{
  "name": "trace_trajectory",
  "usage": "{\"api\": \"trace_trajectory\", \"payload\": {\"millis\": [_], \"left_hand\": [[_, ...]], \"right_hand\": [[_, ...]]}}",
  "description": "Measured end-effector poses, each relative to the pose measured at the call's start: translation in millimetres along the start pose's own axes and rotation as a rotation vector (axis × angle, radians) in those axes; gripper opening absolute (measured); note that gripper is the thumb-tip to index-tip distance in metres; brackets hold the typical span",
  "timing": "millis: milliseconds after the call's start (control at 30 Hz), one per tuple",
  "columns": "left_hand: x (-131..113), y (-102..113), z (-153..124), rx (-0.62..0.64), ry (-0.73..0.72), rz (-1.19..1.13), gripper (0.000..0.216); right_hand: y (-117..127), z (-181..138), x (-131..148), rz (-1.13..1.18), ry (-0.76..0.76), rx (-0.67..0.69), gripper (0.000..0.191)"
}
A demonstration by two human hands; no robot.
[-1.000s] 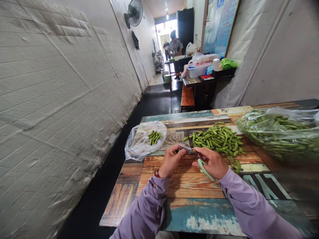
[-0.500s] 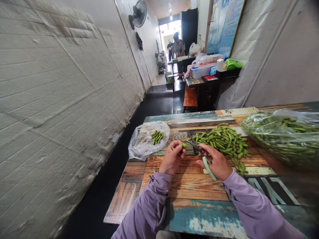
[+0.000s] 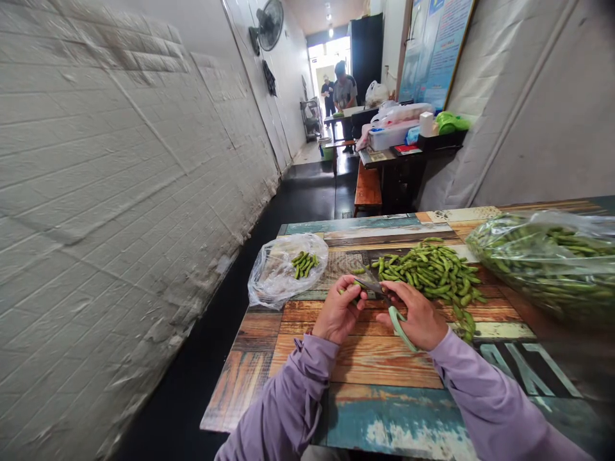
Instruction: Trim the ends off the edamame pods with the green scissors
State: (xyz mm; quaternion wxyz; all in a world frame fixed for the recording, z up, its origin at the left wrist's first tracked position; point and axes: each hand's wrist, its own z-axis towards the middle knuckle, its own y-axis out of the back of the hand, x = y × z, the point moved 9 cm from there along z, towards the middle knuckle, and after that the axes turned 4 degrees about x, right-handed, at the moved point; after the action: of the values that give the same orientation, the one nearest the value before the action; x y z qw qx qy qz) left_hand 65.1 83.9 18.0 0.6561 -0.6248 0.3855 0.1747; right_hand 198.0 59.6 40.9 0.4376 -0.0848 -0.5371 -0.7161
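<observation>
My left hand [image 3: 340,312] is closed on a green bean pod [image 3: 353,294], pinched between thumb and fingers. My right hand [image 3: 419,315] grips scissors [image 3: 384,301] with pale green handles; the blades meet the pod's end. Just beyond both hands lies a loose pile of green pods [image 3: 430,272] on the painted wooden table [image 3: 384,365]. To the left sits an open clear plastic bag [image 3: 283,272] holding a few pods.
A large clear bag full of pods [image 3: 548,262] lies at the table's right. A white brick wall [image 3: 120,192] runs along the left, with a dark floor aisle beside it. Farther back stand a bench [image 3: 368,186], a cluttered table [image 3: 403,137] and two people.
The scissor blades have closed in on the pod held in my left hand. The hands have shifted slightly toward me; the piles and bags have not moved.
</observation>
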Motion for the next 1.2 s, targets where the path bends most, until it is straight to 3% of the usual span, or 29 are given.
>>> {"api": "trace_trajectory", "payload": {"millis": [833,1200], "left_hand": [[0.0,-5.3,-3.1,0.020,0.001,0.003,0.027],[-1.8,-4.5,-3.8,0.007,0.003,-0.005,0.030]], "right_hand": [[-2.4,-0.8,-1.3,0.008,-0.035,0.021,0.041],[-2.2,-4.9,-6.4,-0.029,0.013,-0.070,0.039]]}}
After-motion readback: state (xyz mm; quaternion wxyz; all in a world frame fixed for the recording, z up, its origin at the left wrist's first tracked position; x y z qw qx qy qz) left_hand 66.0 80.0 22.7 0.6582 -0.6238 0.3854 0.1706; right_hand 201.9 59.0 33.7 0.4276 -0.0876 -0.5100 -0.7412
